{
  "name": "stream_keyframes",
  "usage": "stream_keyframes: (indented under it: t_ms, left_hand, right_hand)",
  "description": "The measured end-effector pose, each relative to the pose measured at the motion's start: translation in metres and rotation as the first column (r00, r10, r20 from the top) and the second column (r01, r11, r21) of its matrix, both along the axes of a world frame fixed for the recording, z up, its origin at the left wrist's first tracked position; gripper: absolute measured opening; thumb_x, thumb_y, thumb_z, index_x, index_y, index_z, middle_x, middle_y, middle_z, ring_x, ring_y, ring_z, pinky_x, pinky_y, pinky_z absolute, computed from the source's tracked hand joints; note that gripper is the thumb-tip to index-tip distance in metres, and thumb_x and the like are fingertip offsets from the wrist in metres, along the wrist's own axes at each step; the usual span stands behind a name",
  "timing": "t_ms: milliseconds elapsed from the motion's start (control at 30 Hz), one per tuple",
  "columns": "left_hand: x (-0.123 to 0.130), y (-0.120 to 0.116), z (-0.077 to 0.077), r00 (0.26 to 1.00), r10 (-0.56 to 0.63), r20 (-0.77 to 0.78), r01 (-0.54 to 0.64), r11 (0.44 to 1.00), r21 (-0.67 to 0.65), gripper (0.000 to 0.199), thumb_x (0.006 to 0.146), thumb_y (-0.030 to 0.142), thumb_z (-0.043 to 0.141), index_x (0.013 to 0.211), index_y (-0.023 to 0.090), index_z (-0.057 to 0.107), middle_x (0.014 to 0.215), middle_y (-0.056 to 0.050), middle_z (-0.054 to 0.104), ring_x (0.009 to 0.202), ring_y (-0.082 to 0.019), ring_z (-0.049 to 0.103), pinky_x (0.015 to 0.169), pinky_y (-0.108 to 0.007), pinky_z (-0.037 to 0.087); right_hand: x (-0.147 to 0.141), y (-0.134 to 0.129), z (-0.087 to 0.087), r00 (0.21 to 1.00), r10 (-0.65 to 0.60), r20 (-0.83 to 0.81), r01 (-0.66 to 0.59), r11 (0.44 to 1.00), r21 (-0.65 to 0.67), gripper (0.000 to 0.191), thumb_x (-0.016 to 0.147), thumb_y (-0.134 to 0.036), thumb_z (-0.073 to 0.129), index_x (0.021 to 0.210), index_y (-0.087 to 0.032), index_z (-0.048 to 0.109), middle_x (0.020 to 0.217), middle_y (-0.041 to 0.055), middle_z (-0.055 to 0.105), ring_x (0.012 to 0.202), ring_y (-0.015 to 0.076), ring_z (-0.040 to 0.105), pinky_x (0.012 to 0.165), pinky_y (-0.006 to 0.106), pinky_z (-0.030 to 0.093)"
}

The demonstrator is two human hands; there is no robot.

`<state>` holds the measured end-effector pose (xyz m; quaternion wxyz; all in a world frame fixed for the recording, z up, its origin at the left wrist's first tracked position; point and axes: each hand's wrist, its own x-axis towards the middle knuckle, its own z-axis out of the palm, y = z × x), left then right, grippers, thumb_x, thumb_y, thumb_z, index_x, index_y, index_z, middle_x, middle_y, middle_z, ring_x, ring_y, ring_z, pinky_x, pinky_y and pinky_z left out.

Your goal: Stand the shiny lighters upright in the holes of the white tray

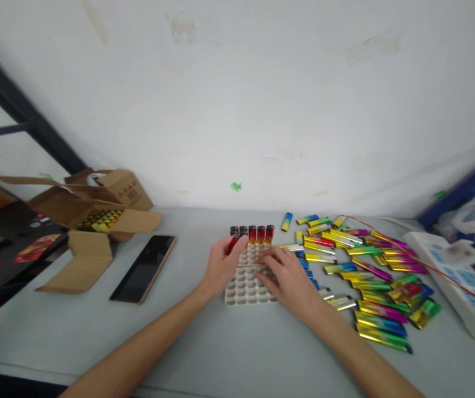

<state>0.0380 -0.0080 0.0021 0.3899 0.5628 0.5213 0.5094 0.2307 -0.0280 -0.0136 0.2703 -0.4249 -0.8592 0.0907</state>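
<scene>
A pale tray with rows of round holes [246, 293] lies on the grey table. Several red lighters with dark tops [261, 234] stand upright in its far row. My left hand [221, 266] is closed on a red lighter [232, 244] above the tray's far left corner. Over the right part of the tray is my right hand [289, 276], its fingers apart and bent toward the holes, with nothing visible between them. It partly covers the tray. To its right lies a loose spread of shiny lighters [380, 279] in yellow, green, blue, pink and silver.
An open cardboard box [90, 249] holding yellow lighters stands at the left, with another carton [127, 189] behind it. A dark phone [143, 269] lies left of the tray. At the far right are a white device [448, 265] and a thin wire.
</scene>
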Motion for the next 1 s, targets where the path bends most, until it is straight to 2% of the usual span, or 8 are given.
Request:
stream_keyframes:
  t_ms: [233, 433, 533, 700, 867, 1000]
  left_hand:
    - [-0.003, 0.003, -0.001, 1.0, 0.002, -0.012, -0.003, 0.999, -0.054, 0.04, 0.086, 0.047, 0.057, 0.058, 0.022, 0.043, 0.049, 0.007, 0.034, 0.045, -0.009, 0.031, 0.044, -0.024, 0.023]
    - [-0.004, 0.004, -0.001, 0.997, -0.05, 0.061, 0.052, 0.998, -0.033, 0.045, 0.09, 0.061, 0.062, 0.073, 0.022, 0.048, 0.052, 0.009, 0.037, 0.044, -0.008, 0.034, 0.042, -0.022, 0.025]
    - [-0.004, 0.007, 0.005, 0.984, -0.102, 0.145, 0.103, 0.995, 0.002, 0.045, 0.092, 0.065, 0.062, 0.084, 0.023, 0.046, 0.052, 0.011, 0.039, 0.043, -0.008, 0.035, 0.043, -0.02, 0.028]
    - [-0.007, 0.012, 0.018, 0.969, -0.188, 0.16, 0.178, 0.981, 0.075, 0.048, 0.091, 0.065, 0.065, 0.09, 0.022, 0.043, 0.057, 0.011, 0.045, 0.05, -0.006, 0.039, 0.048, -0.016, 0.034]
    - [-0.01, 0.008, 0.028, 0.952, -0.21, 0.225, 0.213, 0.977, 0.011, 0.045, 0.09, 0.058, 0.071, 0.099, 0.025, 0.041, 0.069, 0.013, 0.047, 0.039, -0.002, 0.029, 0.034, -0.013, 0.026]
    - [-0.015, 0.007, 0.036, 0.954, -0.197, 0.225, 0.185, 0.98, 0.074, 0.039, 0.092, 0.051, 0.07, 0.104, 0.029, 0.041, 0.067, 0.015, 0.042, 0.037, -0.004, 0.03, 0.029, -0.015, 0.034]
  right_hand:
    - [0.002, 0.002, -0.002, 0.998, -0.01, -0.07, 0.01, 1.0, 0.007, 0.02, 0.092, -0.021, 0.075, 0.111, -0.017, 0.07, 0.118, 0.0127, 0.067, 0.111, 0.0297, 0.063, 0.098, 0.05, 0.056]
    - [0.002, 0.003, -0.004, 0.995, 0.007, -0.104, -0.005, 1.0, 0.01, 0.019, 0.092, -0.021, 0.075, 0.109, -0.017, 0.07, 0.117, 0.0123, 0.067, 0.114, 0.029, 0.062, 0.102, 0.049, 0.055]
    - [0.002, 0.003, -0.004, 0.994, 0.009, -0.111, -0.008, 1.0, 0.009, 0.019, 0.092, -0.021, 0.075, 0.109, -0.018, 0.07, 0.118, 0.0122, 0.067, 0.115, 0.0292, 0.061, 0.103, 0.05, 0.055]
    - [0.001, 0.002, -0.003, 0.994, 0.019, -0.11, -0.02, 1.0, -0.008, 0.017, 0.093, -0.02, 0.074, 0.109, -0.017, 0.069, 0.117, 0.0119, 0.067, 0.114, 0.0295, 0.062, 0.102, 0.051, 0.055]
    - [0.0, 0.002, -0.003, 0.993, 0.018, -0.12, -0.022, 0.999, -0.027, 0.016, 0.092, -0.019, 0.075, 0.107, -0.016, 0.07, 0.117, 0.0123, 0.067, 0.115, 0.0282, 0.061, 0.104, 0.048, 0.054]
    - [0.001, 0.004, -0.004, 0.993, 0.027, -0.115, -0.032, 0.999, -0.042, 0.015, 0.093, -0.019, 0.073, 0.107, -0.015, 0.069, 0.118, 0.0129, 0.066, 0.115, 0.028, 0.061, 0.104, 0.048, 0.054]
